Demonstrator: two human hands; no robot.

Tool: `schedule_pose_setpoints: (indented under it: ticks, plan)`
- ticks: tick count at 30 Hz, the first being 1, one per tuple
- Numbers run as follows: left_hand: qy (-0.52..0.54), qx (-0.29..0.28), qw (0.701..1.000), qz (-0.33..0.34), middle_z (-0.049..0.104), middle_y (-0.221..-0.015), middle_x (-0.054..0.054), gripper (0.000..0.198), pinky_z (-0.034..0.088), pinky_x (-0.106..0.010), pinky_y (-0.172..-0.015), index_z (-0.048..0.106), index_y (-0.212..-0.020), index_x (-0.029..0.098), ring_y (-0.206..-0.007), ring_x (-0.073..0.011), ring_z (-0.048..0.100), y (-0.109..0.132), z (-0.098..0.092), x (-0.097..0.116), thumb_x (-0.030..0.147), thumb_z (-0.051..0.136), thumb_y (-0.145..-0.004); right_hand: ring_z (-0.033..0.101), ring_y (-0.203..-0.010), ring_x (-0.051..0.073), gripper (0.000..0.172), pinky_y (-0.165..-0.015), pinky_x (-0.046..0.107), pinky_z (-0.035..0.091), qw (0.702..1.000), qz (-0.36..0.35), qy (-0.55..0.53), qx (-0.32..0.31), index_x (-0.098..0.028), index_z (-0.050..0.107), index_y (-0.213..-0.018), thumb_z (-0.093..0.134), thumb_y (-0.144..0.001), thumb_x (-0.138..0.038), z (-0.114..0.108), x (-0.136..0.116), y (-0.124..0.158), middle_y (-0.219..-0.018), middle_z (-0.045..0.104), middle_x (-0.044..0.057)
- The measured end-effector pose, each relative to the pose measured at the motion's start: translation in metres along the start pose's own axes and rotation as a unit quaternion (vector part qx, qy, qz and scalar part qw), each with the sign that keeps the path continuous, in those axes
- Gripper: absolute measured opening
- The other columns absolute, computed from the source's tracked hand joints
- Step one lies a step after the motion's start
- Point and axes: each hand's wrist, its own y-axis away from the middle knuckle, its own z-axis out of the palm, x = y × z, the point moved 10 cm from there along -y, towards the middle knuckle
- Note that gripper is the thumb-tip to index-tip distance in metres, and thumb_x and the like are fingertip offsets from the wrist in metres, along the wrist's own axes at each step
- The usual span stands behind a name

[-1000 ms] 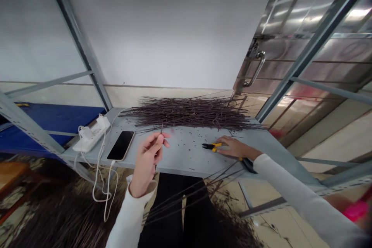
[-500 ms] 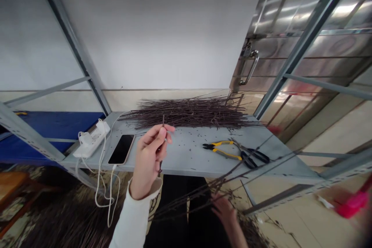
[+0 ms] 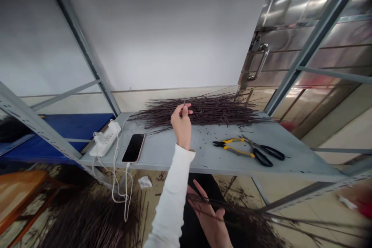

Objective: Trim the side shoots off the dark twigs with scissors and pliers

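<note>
My left hand point(image 3: 181, 122) is raised over the shelf just in front of a heap of long, thin dark twigs point(image 3: 221, 111), pinching one short twig point(image 3: 184, 104) upright in its fingertips. Low down, over my lap, my right hand point(image 3: 209, 215) has a bundle of long dark twigs point(image 3: 247, 217) lying across it. On the grey metal shelf point(image 3: 165, 155) to the right are yellow-handled pliers point(image 3: 234, 147) and black-handled shears point(image 3: 264, 155). Neither hand touches them. Small dark twig bits are scattered over the shelf.
At the shelf's left end lie a black smartphone point(image 3: 133, 148) and a white power strip point(image 3: 104, 139), with white cables point(image 3: 114, 180) hanging below. Steel shelf uprights frame the shelf. A steel door point(image 3: 290, 46) stands behind it, and more twigs point(image 3: 93, 217) lie on the floor.
My left hand has risen and moved right, over the shelf, with its twig. My right hand has left the pliers and dropped to my lap, where it has the long twigs.
</note>
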Motion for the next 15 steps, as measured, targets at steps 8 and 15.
schedule_pose_setpoints:
  ticks: [8,15]
  plan:
    - [0.003,-0.028,0.999,-0.022,0.068,-0.089,-0.007,0.025,0.042,-0.02,-0.045,0.068,-0.1,0.015,-0.046,-0.007,0.051,-0.001,0.022,-0.007,0.021,0.046,-0.091,0.056,-0.114,0.027,0.064,-0.095,0.041,0.044,0.967,0.001,0.046,0.252,-0.023,0.065,-0.094,0.043,-0.072,-0.079,-0.034,0.004,-0.043,-0.111,0.067,0.006]
    - [0.12,-0.179,0.976,-0.012,0.067,-0.106,-0.011,0.033,0.055,-0.029,-0.076,0.062,-0.115,0.016,-0.072,-0.013,0.066,0.003,0.027,0.009,0.035,0.051,-0.091,0.068,-0.079,0.024,0.059,-0.069,0.036,0.053,0.957,0.041,0.033,0.285,-0.019,0.064,-0.085,0.047,-0.074,-0.074,-0.041,-0.031,-0.057,-0.1,0.069,0.008]
